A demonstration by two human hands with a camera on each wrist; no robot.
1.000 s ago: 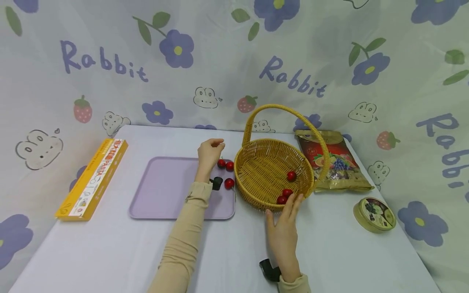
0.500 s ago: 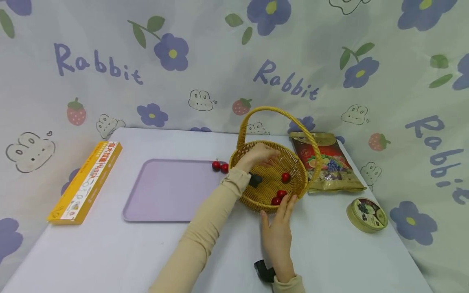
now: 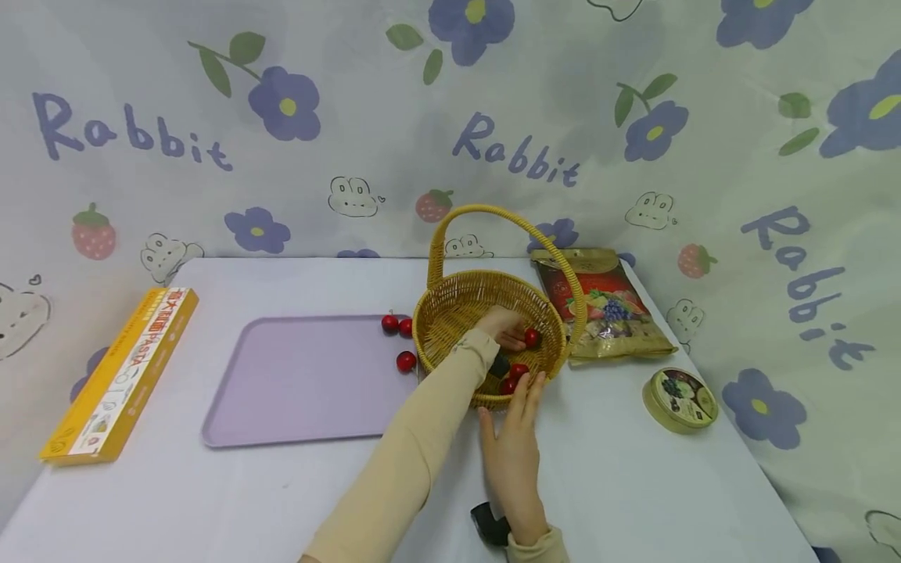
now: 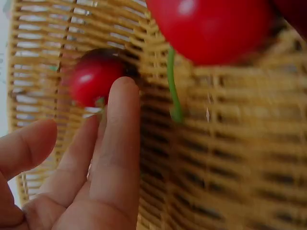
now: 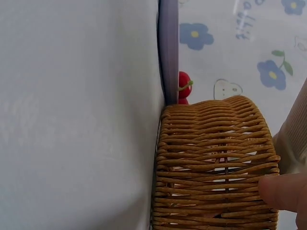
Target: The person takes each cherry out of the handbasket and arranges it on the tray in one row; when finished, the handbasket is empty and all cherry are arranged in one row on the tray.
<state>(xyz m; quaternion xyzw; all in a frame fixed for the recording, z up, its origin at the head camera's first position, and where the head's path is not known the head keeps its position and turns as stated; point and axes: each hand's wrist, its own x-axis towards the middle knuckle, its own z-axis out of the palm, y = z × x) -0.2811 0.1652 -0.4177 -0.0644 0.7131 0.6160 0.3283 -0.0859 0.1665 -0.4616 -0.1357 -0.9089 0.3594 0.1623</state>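
With left hand [image 3: 502, 325], extending relaxed fingers inside the round golden-yellow woven basket [image 3: 457, 294], just beside a round glossy red cherry [image 3: 533, 338]; with right hand [image 3: 515, 460], straight-fingered, touching its near rim, close to two similar cherries [image 3: 518, 370]

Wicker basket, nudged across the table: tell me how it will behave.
The basket is probably fairly stiff, as its woven wall stands up in a round shape. It may be light for its size, since gaps show through the weave. The cherries inside could roll if it is jolted, being round and glossy.
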